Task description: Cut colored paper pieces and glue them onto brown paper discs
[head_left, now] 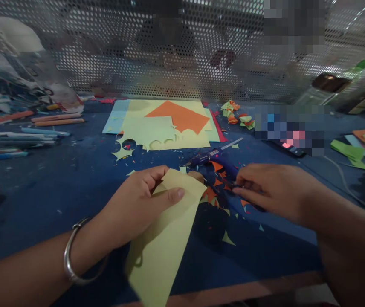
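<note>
My left hand (147,200) pinches a folded-looking strip of pale yellow paper (166,238), thumb on top and fingers behind it. The strip slants down toward the front table edge. To the right, my right hand (272,192) is closed, its fingers curled at a dark object that I cannot make out. Just beyond those fingertips lies a blue glue gun (214,155) with a clear glue stick poking out of its back. Orange paper scraps (211,194) and pale cut corners are scattered between the two hands.
Stacked coloured sheets (189,140) lie at the back, a pale green one with round cut-outs among them. Pens (57,121) are on the left, crumpled paper flowers (230,110) behind. A phone (288,145), cable and more paper (351,153) occupy the right. A perforated metal panel (121,64) closes the back.
</note>
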Demonstrator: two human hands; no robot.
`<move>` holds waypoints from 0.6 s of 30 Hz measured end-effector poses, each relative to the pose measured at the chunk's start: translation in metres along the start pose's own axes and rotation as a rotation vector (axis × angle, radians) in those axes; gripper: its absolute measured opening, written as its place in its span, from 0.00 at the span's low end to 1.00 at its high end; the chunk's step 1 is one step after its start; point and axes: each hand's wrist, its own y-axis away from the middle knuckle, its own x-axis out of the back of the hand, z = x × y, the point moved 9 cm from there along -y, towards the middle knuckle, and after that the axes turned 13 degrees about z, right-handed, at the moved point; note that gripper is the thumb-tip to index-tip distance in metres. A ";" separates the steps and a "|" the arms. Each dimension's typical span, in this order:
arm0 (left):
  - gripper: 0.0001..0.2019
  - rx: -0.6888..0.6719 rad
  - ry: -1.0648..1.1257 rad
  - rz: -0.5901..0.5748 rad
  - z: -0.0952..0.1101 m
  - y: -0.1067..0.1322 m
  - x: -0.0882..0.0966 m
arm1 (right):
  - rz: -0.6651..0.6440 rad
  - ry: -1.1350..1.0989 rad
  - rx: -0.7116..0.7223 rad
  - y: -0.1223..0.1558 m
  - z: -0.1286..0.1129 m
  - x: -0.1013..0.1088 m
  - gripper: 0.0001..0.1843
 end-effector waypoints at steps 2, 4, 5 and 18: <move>0.16 0.028 0.050 -0.017 -0.002 -0.001 -0.003 | -0.047 0.103 0.007 0.009 0.002 -0.009 0.11; 0.16 0.062 0.098 -0.045 -0.004 -0.001 -0.008 | -0.071 0.107 -0.001 0.015 0.005 -0.014 0.10; 0.15 0.075 0.117 -0.053 -0.004 -0.001 -0.009 | -0.076 0.097 -0.007 0.017 0.007 -0.016 0.11; 0.16 0.213 0.267 -0.056 -0.016 0.000 -0.015 | 0.032 -0.883 -0.241 0.020 -0.011 -0.016 0.12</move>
